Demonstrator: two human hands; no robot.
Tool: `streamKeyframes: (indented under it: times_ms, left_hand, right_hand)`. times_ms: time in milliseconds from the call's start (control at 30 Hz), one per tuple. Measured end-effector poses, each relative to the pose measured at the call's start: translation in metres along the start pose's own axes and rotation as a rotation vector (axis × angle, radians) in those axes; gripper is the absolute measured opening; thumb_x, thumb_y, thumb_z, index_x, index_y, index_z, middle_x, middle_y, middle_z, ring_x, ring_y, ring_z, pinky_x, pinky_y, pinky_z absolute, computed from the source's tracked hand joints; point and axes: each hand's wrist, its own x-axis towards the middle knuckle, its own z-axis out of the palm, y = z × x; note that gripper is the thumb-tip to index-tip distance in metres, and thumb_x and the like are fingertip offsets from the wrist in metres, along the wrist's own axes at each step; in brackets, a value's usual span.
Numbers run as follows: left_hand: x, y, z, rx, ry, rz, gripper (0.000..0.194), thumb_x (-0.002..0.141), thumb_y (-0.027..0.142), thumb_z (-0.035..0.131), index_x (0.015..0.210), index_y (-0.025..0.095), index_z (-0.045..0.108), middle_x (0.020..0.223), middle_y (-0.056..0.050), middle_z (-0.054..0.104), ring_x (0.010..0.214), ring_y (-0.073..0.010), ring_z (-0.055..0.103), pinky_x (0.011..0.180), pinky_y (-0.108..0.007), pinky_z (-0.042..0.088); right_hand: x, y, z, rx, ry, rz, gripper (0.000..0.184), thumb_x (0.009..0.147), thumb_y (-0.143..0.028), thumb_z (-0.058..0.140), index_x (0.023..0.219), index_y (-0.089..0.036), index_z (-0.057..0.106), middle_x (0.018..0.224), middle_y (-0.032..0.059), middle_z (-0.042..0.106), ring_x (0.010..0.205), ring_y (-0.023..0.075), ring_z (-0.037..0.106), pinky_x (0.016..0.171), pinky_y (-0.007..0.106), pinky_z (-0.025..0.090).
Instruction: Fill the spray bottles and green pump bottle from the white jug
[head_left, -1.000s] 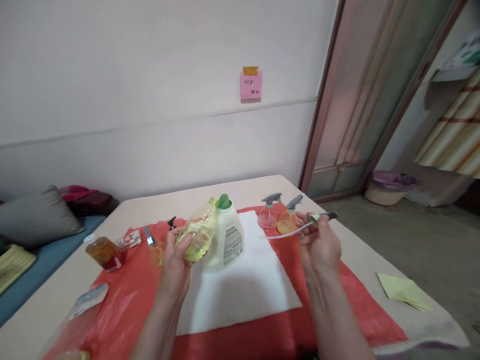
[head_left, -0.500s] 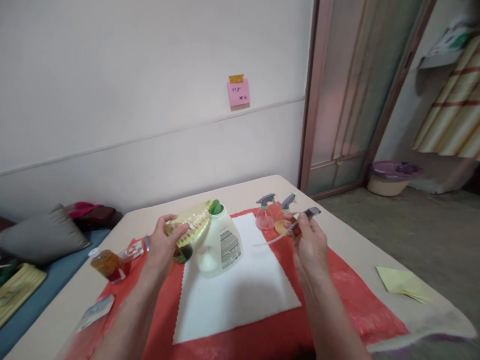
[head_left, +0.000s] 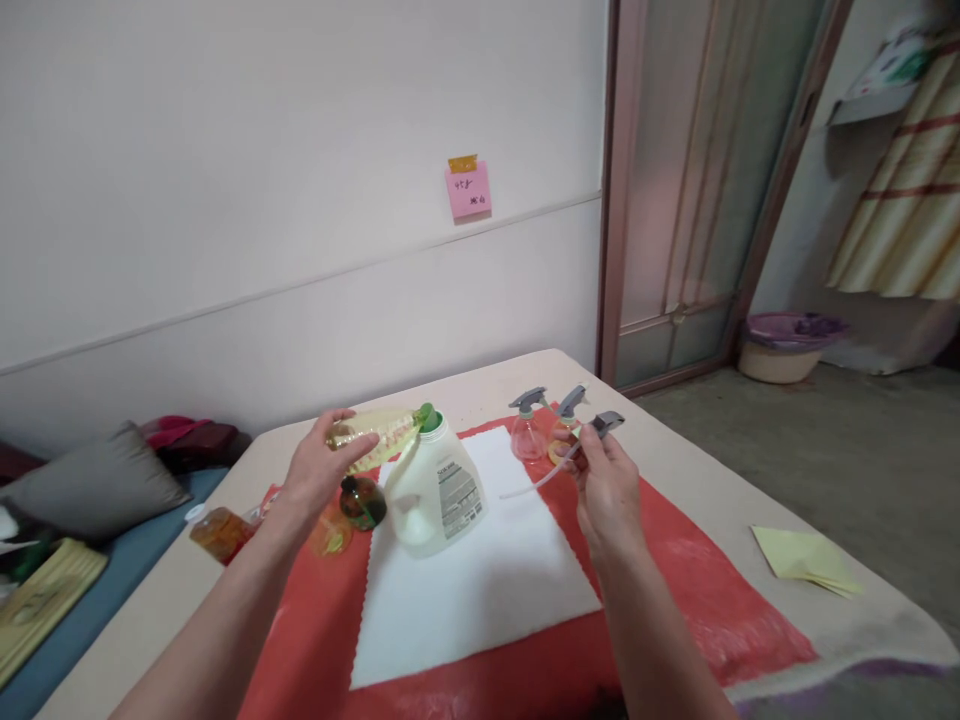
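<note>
My left hand (head_left: 334,450) is closed round a clear yellowish plastic bottle (head_left: 379,435), tilted nearly level. Its neck meets the green-rimmed mouth of a large whitish jug (head_left: 435,490), which stands upright on a white cloth (head_left: 480,610). My right hand (head_left: 607,470) grips a grey spray trigger head (head_left: 606,424), its thin clear tube (head_left: 532,490) hanging to the left. Just beyond that hand stand a pink spray bottle (head_left: 529,435) and a yellow spray bottle (head_left: 562,440), the latter partly hidden. A dark round bottle (head_left: 363,503) and a small orange bottle (head_left: 330,532) are left of the jug.
A red sheet (head_left: 705,610) lies under the cloth on the pale table (head_left: 720,480). Yellow paper (head_left: 806,560) is at the right, and a bottle of amber liquid (head_left: 219,533) at the left. A pink note (head_left: 468,190) hangs on the wall.
The yellowish bottle has been tipped flatter, its neck now at the jug's mouth. My right hand with the trigger head has shifted slightly left. The view has turned a little.
</note>
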Motion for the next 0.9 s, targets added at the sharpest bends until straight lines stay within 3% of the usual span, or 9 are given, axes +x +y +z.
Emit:
streamKeyframes:
  times_ms: [267, 367, 900]
  left_hand:
    - [0.020, 0.006, -0.004, -0.092, 0.022, 0.042, 0.081, 0.058, 0.048, 0.086, 0.129, 0.022, 0.059, 0.108, -0.010, 0.069, 0.083, -0.0228, 0.068, 0.074, -0.034, 0.055]
    - [0.025, 0.012, -0.006, -0.053, 0.000, 0.050, 0.087, 0.060, 0.051, 0.085, 0.135, 0.022, 0.054, 0.112, -0.011, 0.067, 0.084, -0.0230, 0.068, 0.075, -0.035, 0.055]
    - [0.041, 0.057, -0.002, 0.161, 0.091, 0.158, 0.096, 0.064, 0.058, 0.082, 0.145, 0.023, 0.043, 0.126, -0.016, 0.062, 0.109, -0.0339, 0.064, 0.092, -0.045, 0.048]
  right_hand:
    - [0.000, 0.003, -0.001, -0.045, 0.001, 0.005, 0.039, 0.077, -0.054, 0.077, 0.094, -0.019, 0.072, 0.088, 0.0037, 0.075, 0.071, 0.0128, 0.065, 0.059, 0.023, 0.046]
    - [-0.001, 0.000, -0.001, -0.032, 0.008, 0.011, 0.039, 0.076, -0.054, 0.079, 0.092, -0.018, 0.072, 0.086, 0.0035, 0.075, 0.070, 0.0135, 0.066, 0.058, 0.024, 0.046]
    - [-0.001, -0.007, -0.004, 0.010, -0.011, -0.002, 0.033, 0.080, -0.049, 0.076, 0.093, -0.019, 0.071, 0.083, 0.0032, 0.074, 0.072, 0.0146, 0.067, 0.061, 0.026, 0.049]
